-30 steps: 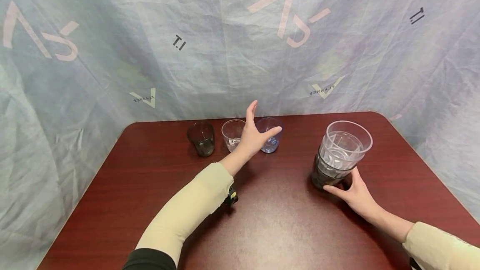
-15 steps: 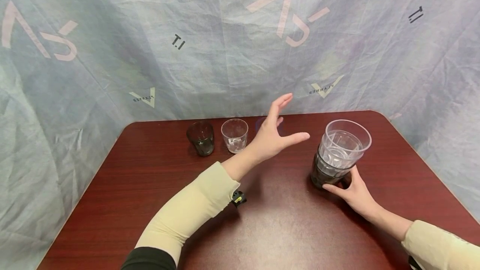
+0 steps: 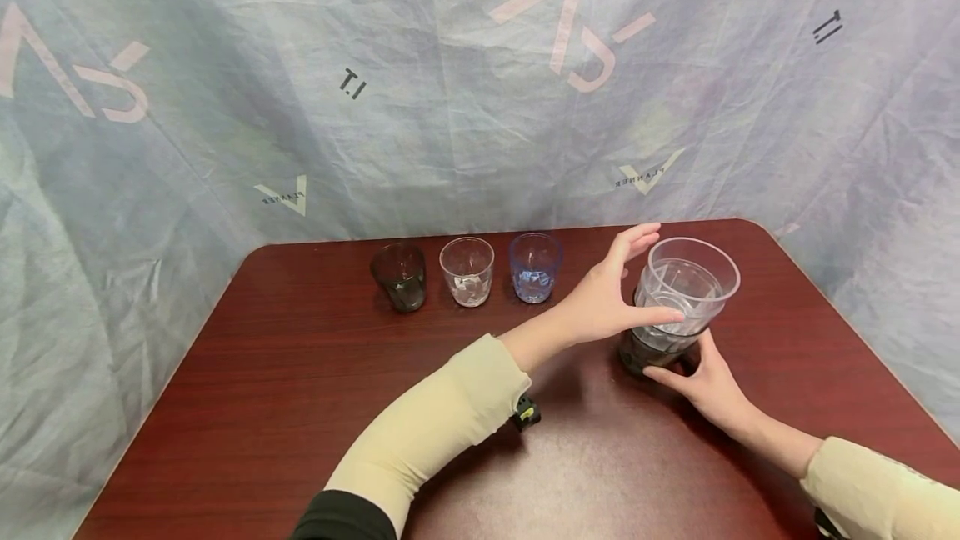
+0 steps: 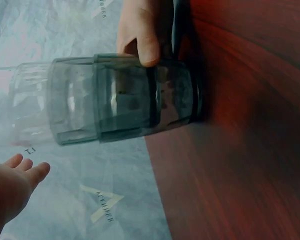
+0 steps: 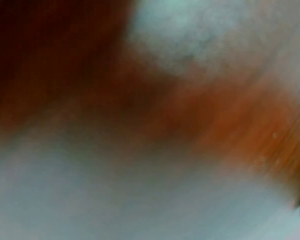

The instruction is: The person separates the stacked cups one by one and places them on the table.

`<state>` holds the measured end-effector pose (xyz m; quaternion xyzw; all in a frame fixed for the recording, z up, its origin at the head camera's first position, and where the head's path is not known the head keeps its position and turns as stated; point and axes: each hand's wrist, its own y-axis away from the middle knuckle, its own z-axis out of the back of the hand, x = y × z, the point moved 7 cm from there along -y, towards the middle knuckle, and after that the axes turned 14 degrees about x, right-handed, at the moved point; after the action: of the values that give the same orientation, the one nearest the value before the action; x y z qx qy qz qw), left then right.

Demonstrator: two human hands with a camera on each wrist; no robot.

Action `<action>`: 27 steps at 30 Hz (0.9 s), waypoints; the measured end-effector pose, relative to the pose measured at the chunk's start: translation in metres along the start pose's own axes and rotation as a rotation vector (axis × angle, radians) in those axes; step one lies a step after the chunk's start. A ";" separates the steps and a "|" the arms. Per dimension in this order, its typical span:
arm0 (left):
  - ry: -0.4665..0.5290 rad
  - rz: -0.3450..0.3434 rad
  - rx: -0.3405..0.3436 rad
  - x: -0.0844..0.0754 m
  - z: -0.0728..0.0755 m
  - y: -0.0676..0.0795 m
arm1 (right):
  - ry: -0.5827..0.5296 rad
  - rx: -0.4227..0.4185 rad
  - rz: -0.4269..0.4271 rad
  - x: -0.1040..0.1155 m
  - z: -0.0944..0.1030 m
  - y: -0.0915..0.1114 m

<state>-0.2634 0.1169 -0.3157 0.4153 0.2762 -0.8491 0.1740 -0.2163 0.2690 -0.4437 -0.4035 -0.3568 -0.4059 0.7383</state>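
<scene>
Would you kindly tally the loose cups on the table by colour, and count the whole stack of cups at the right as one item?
Dark grey cup: 1
Clear cup: 1
Blue cup: 1
Stack of cups: 1
Total: 4

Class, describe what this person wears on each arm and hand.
The left sleeve is cream, with black fabric above it and a small black device with a yellow mark beneath. The right sleeve is cream too. The left hand and right hand are bare.
</scene>
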 end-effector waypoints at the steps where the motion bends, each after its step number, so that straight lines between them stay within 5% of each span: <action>1: 0.004 0.003 0.005 0.002 -0.002 -0.002 | -0.005 0.002 0.001 0.000 0.000 0.000; 27: 0.021 -0.011 0.036 0.008 -0.015 -0.017 | -0.008 -0.012 -0.025 -0.003 0.002 0.000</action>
<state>-0.2680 0.1390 -0.3247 0.4258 0.2650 -0.8504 0.1591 -0.2179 0.2717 -0.4449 -0.4051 -0.3622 -0.4159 0.7292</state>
